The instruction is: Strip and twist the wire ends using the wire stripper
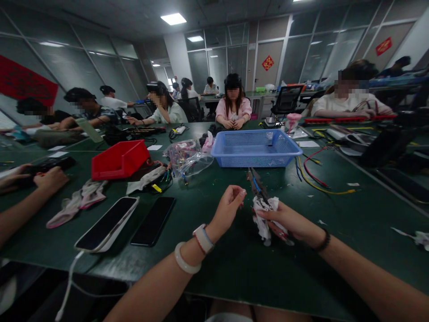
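My right hand [290, 219] is closed around dark pliers [257, 187] with a blue strip along them. White crumpled tissue or cloth [263, 226] is wrapped about the handle end, so the handles are mostly hidden. The tool's tip points away from me, just short of the blue basket [254, 160]. To the left of the pliers, and apart from them, my left hand [229, 205] is raised above the table with thumb and fingers pinched together. A tiny pale spot shows at its fingertips, too small to name.
Left lie two phones [109, 223] [153, 221], pink-white gloves [78, 201], a red bin [120, 158], a cable bundle [150, 178] and a clear plastic bag [189, 156]. Coloured wires [317, 176] lie right of the basket. A co-worker's hands [50, 181] work at far left.
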### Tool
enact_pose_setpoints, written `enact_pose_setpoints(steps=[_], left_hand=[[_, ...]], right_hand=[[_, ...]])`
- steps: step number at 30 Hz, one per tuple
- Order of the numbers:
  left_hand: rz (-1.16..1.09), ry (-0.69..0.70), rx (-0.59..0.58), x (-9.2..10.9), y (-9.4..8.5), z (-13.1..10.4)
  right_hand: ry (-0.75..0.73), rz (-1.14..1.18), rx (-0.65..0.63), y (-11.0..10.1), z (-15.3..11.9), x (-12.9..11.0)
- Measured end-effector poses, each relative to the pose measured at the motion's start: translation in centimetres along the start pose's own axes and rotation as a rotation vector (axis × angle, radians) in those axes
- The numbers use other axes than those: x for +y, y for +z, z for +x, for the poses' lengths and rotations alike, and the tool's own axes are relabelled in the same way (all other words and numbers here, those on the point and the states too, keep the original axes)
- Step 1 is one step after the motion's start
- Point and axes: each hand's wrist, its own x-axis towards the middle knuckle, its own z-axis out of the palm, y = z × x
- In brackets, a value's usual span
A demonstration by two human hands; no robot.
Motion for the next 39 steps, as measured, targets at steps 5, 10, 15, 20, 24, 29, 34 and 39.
enact_pose_setpoints(steps=[5,10,15,20,24,29,34,39], left_hand=[[0.036,0.003,-0.106,1.2,-0.1,-0.6],[-0.044,-0.058,-0.282,1.5,0.3,-1.2],[0.03,-0.048,-0.344,1.0,0.3,-1.4],[0.528,0.156,-0.298,2.3,-0.8,-0.5],[0.805,0.179,-0.182,4.4,-2.7,-1.1],[1.288,0.262,0.19,4.0,-8.3,-5.8],[1.568,0.18,0.488,0.5,-15.2,-10.8],[1.528,0.14,0.448,-0.4,-18.5,-11.9]], right_hand=[[-0.034,-0.14,0.093,-0.5,-0.3,-0.6],[-0.22,-0.391,0.242,-1.3,-0.8,-1.7],[-0.263,-0.485,0.333,-1.9,-0.5,-1.1],[-0.293,-0.432,0.409,-2.5,0.1,-0.3],[-0.307,-0.356,0.431,-2.8,0.2,-0.3],[-0.311,-0.283,0.413,-3.1,0.4,-0.2],[-0.311,-0.267,0.407,-3.1,0.5,-0.1],[-0.341,-0.262,0.4,-2.8,0.3,-0.3]])
